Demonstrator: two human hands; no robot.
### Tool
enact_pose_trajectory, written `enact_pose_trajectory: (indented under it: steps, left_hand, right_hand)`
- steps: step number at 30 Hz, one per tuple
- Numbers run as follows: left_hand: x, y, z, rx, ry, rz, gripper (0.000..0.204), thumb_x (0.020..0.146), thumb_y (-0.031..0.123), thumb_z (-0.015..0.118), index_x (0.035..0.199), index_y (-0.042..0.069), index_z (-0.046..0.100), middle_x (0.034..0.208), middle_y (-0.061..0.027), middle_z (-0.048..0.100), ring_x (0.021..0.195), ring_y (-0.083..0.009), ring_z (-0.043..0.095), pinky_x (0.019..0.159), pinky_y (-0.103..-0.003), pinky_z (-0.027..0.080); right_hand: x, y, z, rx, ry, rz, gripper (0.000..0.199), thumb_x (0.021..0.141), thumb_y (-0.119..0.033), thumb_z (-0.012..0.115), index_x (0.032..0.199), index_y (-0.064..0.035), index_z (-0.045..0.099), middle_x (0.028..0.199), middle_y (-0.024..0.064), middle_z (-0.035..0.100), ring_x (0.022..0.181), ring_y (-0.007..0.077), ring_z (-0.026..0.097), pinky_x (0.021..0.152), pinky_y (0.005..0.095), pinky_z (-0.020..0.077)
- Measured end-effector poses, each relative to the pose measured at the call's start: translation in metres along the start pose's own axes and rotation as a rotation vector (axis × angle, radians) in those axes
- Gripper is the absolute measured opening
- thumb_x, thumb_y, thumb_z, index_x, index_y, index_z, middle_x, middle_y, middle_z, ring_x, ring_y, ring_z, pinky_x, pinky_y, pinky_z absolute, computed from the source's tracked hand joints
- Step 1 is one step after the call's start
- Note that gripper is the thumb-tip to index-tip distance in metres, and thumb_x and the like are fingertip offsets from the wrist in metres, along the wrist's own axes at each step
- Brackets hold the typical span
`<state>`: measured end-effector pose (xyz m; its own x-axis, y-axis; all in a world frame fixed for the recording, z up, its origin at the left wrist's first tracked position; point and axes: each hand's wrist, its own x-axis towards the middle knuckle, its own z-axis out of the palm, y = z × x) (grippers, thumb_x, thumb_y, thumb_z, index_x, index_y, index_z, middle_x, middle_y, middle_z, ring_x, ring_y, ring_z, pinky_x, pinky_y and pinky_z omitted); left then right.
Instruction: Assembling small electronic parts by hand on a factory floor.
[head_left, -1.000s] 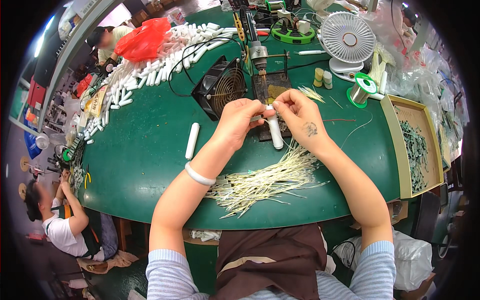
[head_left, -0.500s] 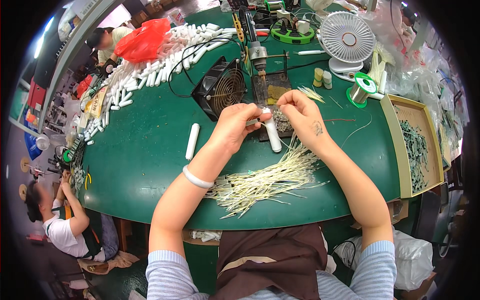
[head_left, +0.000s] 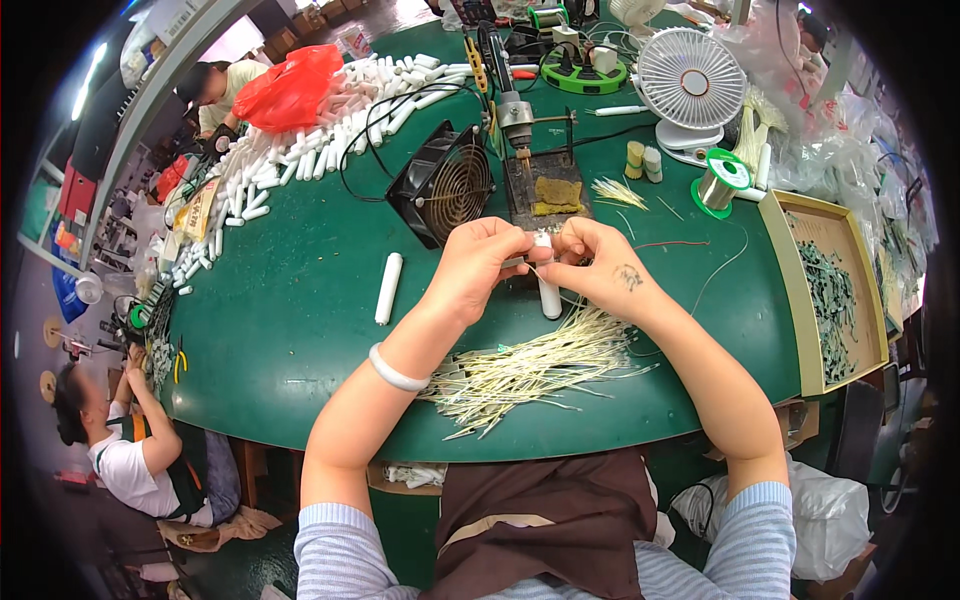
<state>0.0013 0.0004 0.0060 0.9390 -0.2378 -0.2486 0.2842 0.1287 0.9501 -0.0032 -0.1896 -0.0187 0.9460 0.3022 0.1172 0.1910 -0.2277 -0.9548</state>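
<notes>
Both my hands meet around a white plastic tube [head_left: 549, 298] that points toward me. My left hand [head_left: 485, 262] is closed on its upper part, with a small flat greyish piece between the fingers. My right hand [head_left: 600, 266] pinches at the tube's top end from the other side; what its fingertips hold is too small and covered to make out. Just beyond them, a soldering iron [head_left: 516, 115] hangs tip down in a stand, above a yellow sponge pad [head_left: 557, 192]. Nearer me lies a loose bundle of pale yellow wires [head_left: 530, 375].
Another white tube [head_left: 388, 288] lies left, near a black square fan [head_left: 445, 185]. White tubes [head_left: 330, 130] are heaped far left. A solder spool [head_left: 722, 182], a white fan [head_left: 694, 82] and a carton of small green parts [head_left: 830, 300] stand right. Two other people work at left.
My hands have drawn slightly toward me, away from the soldering iron, bringing the white tube with them. My right fingertips have come down and in against the tube's top end.
</notes>
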Motion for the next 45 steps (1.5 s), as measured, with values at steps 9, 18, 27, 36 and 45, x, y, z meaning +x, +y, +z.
enact_pose_trajectory:
  steps: [9,18,27,36,45]
  left_hand:
    - [-0.001,-0.005,-0.008,-0.128,-0.075,0.018,0.008,0.091,0.01,0.06,0.091,0.004,0.064,0.093,-0.0114,0.072,0.085,-0.0145,0.068,0.073,-0.026,0.053]
    - [0.0,0.001,-0.014,-0.135,-0.079,-0.077,0.01,0.092,0.013,0.062,0.092,0.003,0.064,0.099,-0.0113,0.07,0.085,-0.0138,0.068,0.065,-0.025,0.05]
    - [0.002,-0.002,-0.015,0.117,-0.158,0.104,0.01,0.089,0.013,0.068,0.084,0.005,0.065,0.09,-0.0071,0.071,0.072,-0.0078,0.062,0.057,-0.02,0.042]
    - [0.001,-0.001,-0.01,-0.024,-0.117,0.085,0.012,0.09,0.012,0.063,0.08,0.008,0.057,0.105,-0.011,0.07,0.074,-0.0078,0.063,0.058,-0.021,0.042]
    - [0.008,-0.01,-0.016,-0.17,-0.242,0.036,0.017,0.09,0.011,0.06,0.075,0.011,0.051,0.11,-0.0183,0.069,0.079,-0.0091,0.063,0.061,-0.022,0.047]
  right_hand:
    - [-0.001,0.005,-0.002,0.108,0.004,-0.03,0.028,0.078,-0.009,0.076,0.077,-0.0032,0.049,0.076,0.0044,0.062,0.073,0.0097,0.058,0.067,0.0285,0.0491]
    - [-0.003,-0.006,-0.008,0.22,-0.135,-0.004,0.037,0.087,0.003,0.065,0.078,-0.0087,0.03,0.1,0.0129,0.067,0.092,0.0104,0.06,0.082,0.0277,0.0506]
    - [-0.004,-0.01,-0.012,0.32,-0.227,0.041,0.034,0.09,0.004,0.06,0.08,-0.0092,0.03,0.104,0.0154,0.068,0.103,0.015,0.062,0.087,0.0293,0.0502]
    - [-0.004,-0.011,-0.012,0.341,-0.247,0.044,0.031,0.091,0.003,0.058,0.081,-0.0096,0.032,0.106,0.014,0.067,0.1,0.012,0.06,0.089,0.0292,0.0493]
    - [-0.003,-0.01,-0.01,0.456,-0.258,0.047,0.031,0.091,0.004,0.058,0.079,-0.0084,0.032,0.104,0.0127,0.066,0.11,0.0164,0.063,0.089,0.0291,0.0506]
